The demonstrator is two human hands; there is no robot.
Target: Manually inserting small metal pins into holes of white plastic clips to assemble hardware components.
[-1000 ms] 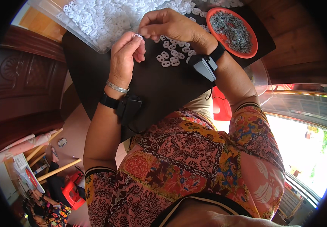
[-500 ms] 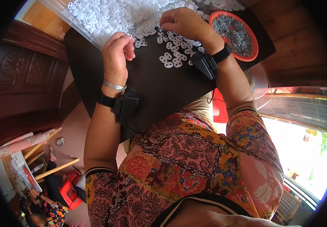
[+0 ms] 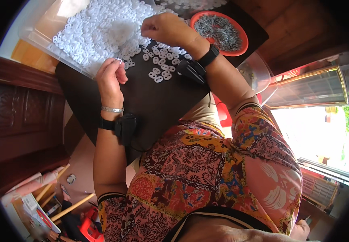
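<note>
My left hand [image 3: 110, 78] is closed in a pinch at the near side of a clear plastic bin. A small white plastic piece [image 3: 120, 61] shows at its fingertips. Over the table's far part, my right hand [image 3: 168, 30] has its fingers curled together, and whatever they hold is hidden. Beneath and near it lie several loose white oval pieces [image 3: 156, 60], each with two holes. The clear bin [image 3: 41, 42] holds a big heap of the same white pieces [image 3: 97, 32]. Right of my right hand stands an orange-red bowl [image 3: 245, 40] full of small metal parts [image 3: 219, 32].
The dark table [image 3: 150, 105] ends close to my body. Black devices [image 3: 126, 129] are strapped to both wrists, with a cable hanging. A clear plastic container [image 3: 255, 72] stands beyond the table's right edge. A red stool [image 3: 90, 226] and wooden sticks [image 3: 72, 206] are at lower left.
The view has shifted, so more of the bin shows and the table's contents sit farther left. Both hands stay closed in nearly the same places over the table.
</note>
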